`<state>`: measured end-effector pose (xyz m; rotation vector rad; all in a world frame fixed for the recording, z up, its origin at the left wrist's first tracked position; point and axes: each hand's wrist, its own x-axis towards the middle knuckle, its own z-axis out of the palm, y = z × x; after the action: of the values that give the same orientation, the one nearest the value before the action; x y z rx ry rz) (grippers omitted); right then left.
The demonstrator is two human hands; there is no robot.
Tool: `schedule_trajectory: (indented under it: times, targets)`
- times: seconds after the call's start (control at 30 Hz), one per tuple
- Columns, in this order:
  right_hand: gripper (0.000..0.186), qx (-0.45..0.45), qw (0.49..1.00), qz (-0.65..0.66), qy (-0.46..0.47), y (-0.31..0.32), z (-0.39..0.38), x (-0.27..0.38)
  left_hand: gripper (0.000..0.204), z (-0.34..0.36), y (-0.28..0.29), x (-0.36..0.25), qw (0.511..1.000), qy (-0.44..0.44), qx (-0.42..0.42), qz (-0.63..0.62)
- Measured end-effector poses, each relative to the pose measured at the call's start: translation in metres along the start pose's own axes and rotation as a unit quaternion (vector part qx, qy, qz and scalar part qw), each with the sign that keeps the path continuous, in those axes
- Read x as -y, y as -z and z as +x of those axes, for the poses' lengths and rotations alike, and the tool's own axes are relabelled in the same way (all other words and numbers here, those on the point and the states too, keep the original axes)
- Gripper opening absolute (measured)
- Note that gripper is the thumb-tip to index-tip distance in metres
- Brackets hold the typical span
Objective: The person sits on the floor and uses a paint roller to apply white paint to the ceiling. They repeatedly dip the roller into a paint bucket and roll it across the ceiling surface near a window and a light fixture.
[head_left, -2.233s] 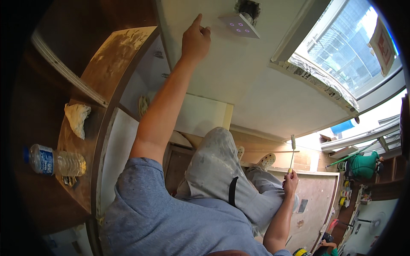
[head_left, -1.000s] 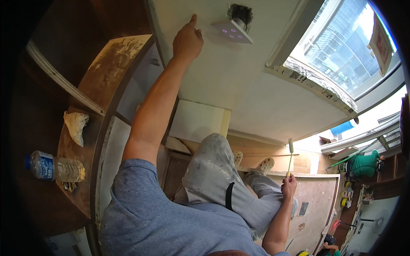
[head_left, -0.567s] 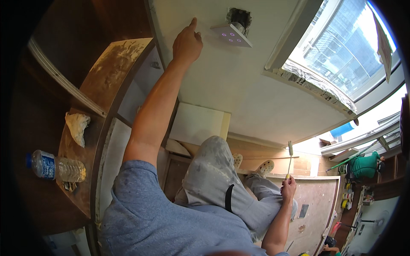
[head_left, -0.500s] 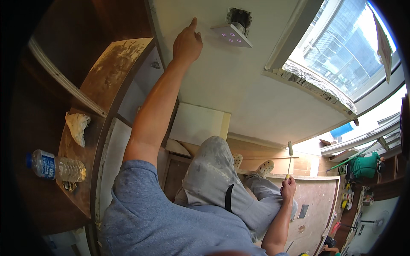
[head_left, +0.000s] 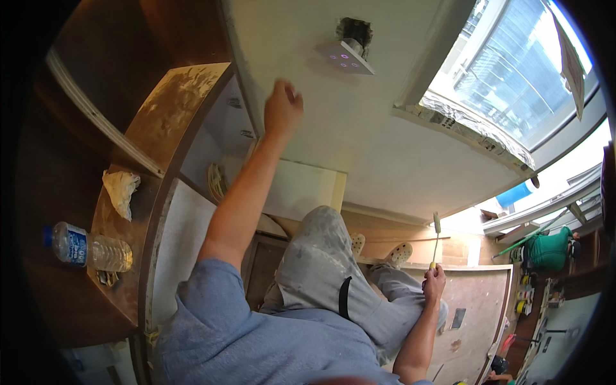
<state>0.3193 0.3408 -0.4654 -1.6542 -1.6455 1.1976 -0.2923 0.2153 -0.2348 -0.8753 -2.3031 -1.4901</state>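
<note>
My left hand (head_left: 284, 110) is raised in front of the pale wall (head_left: 385, 154), slightly blurred, with its fingers curled in and nothing visible in them. Up and to its right, a white switch panel (head_left: 344, 58) with small glowing rings hangs tilted out of a square hole (head_left: 354, 33) in the wall. At the lower right, my right hand (head_left: 434, 282) grips the yellow handle of a mini paint roller (head_left: 437, 224). Its thin rod points up, and its small greyish roller head is near the wall's lower edge.
A brown cabinet (head_left: 122, 256) on the left bears a plastic bottle (head_left: 108, 251) and a crumpled pale cloth or bag (head_left: 120, 192). A paper-edged window (head_left: 497, 70) is at the upper right. A board-like surface (head_left: 475, 295) lies beside my right arm. Someone in green (head_left: 548, 249) is at the far right.
My left hand has come down from higher on the wall, and its pointing index finger has curled in. My right hand keeps the roller in nearly the same place.
</note>
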Motion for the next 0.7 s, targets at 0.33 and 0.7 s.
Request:
schedule_trajectory:
  times: [0.33,0.7]
  targets:
    - [0.046,-0.007,0.953,0.302,-0.036,0.031,-0.025,0.037,0.032,-0.228,-0.059,0.028,0.945,0.024,0.325,0.024]
    - [0.043,-0.160,0.967,0.165,-0.108,0.196,-0.185,-0.036,0.041,-0.225,-0.085,0.077,0.943,-0.012,0.309,0.121]
